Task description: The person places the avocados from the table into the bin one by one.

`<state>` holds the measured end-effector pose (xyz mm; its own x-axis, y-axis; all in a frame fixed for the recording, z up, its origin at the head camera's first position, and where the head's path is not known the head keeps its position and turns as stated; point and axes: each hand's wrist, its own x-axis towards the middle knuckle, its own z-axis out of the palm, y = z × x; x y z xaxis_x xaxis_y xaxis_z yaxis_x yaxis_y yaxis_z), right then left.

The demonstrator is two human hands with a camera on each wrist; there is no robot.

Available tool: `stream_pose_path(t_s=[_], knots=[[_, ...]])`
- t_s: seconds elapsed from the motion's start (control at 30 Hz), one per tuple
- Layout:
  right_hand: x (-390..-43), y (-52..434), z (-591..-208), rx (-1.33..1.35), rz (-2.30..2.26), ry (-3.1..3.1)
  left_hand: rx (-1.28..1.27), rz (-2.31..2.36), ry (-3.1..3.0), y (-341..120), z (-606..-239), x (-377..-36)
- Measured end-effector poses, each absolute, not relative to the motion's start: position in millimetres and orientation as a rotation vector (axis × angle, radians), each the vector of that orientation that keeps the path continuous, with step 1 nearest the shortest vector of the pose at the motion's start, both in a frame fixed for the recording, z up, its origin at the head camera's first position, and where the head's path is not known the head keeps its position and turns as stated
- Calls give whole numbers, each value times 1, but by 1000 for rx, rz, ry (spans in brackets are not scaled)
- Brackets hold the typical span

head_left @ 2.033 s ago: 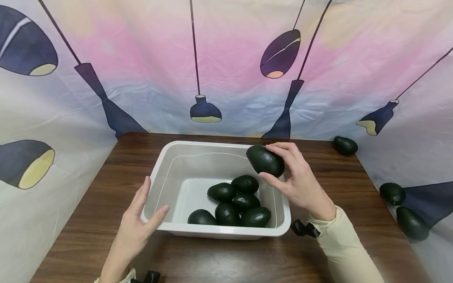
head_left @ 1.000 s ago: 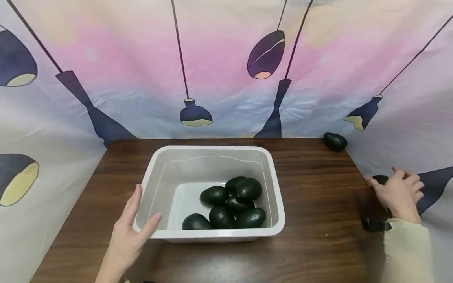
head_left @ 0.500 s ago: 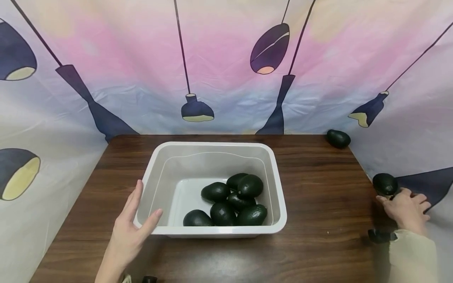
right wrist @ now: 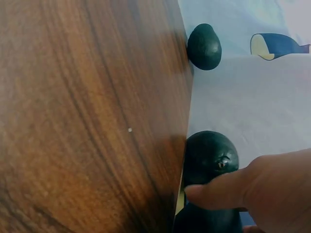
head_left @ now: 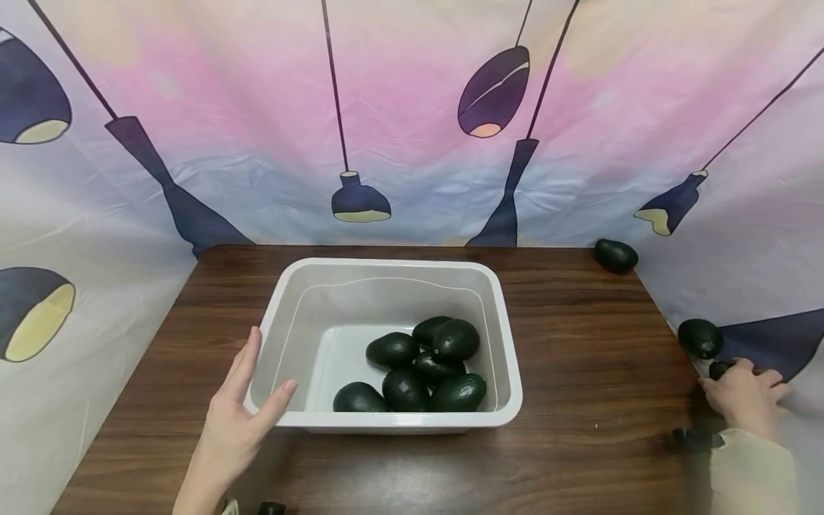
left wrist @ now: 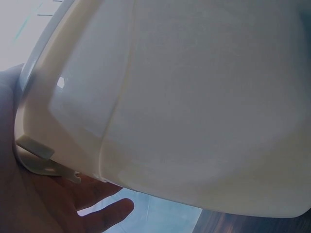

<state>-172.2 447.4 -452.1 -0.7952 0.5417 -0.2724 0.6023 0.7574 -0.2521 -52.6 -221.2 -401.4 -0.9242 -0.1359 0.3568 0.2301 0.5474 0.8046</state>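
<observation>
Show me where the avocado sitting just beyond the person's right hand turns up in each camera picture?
Head: the avocado lies at the table's right edge, just beyond the right hand.
Left wrist: not in it; the white tub fills it.
Right wrist: low centre, behind a finger.
Shared landmark: the far-corner avocado.

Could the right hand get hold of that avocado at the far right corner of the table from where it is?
Probably yes. The right hand is at the table's right edge on a nearer avocado. The far avocado lies farther along that side, with only one more avocado near the path.
</observation>
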Motion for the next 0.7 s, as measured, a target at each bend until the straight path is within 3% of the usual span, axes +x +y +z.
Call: stream_pose_path(t_s=[0.43, 0.7], knots=[[-166, 447, -455, 963, -557, 2872, -81, -1325, -2410, -221, -400, -52], [-163, 429, -427, 881, -706, 3070, -80, -1337, -2397, -221, -401, -52]])
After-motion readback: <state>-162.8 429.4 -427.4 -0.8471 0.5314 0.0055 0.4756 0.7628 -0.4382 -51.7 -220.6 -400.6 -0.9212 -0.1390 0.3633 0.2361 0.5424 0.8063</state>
